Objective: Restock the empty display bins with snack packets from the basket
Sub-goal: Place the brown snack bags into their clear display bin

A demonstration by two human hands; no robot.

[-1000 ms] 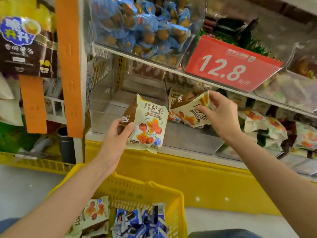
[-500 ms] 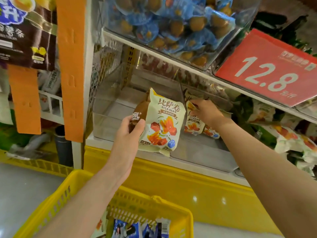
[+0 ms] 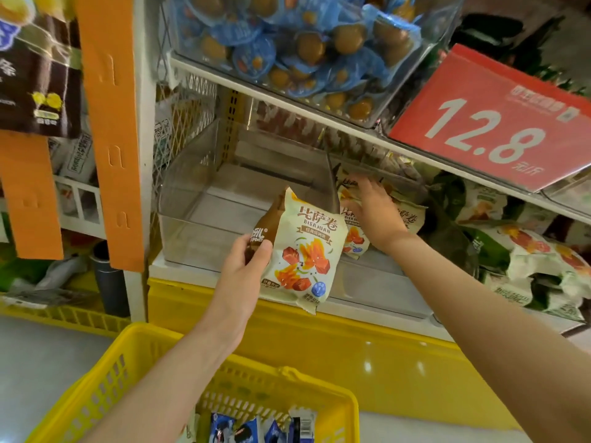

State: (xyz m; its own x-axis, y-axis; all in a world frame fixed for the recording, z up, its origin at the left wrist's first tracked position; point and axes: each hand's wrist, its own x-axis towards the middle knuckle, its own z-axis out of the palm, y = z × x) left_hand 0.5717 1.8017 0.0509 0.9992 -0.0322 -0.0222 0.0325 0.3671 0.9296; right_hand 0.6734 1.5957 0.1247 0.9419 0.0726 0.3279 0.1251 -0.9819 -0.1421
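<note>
My left hand [image 3: 248,266] grips a cream and brown snack packet [image 3: 300,251] by its left edge, holding it upright in front of the clear display bin [image 3: 198,212] on the lower shelf. That bin's left part holds nothing. My right hand [image 3: 377,212] reaches into the neighbouring section of the bin, fingers spread flat over several matching cream packets [image 3: 412,215] lying there. The yellow basket [image 3: 128,372] sits below my arms, with blue packets [image 3: 256,430] visible inside.
An upper bin of blue-wrapped snacks [image 3: 303,49] overhangs the shelf. A red 12.8 price sign [image 3: 492,123] hangs at right. Green and white packets [image 3: 527,251] fill the right bin. Orange strips [image 3: 108,129] and a white post stand at left.
My right hand has gone deeper into the bin and let go of its packet, fingers now spread over the pile. The left hand keeps holding its packet in front of the bin.
</note>
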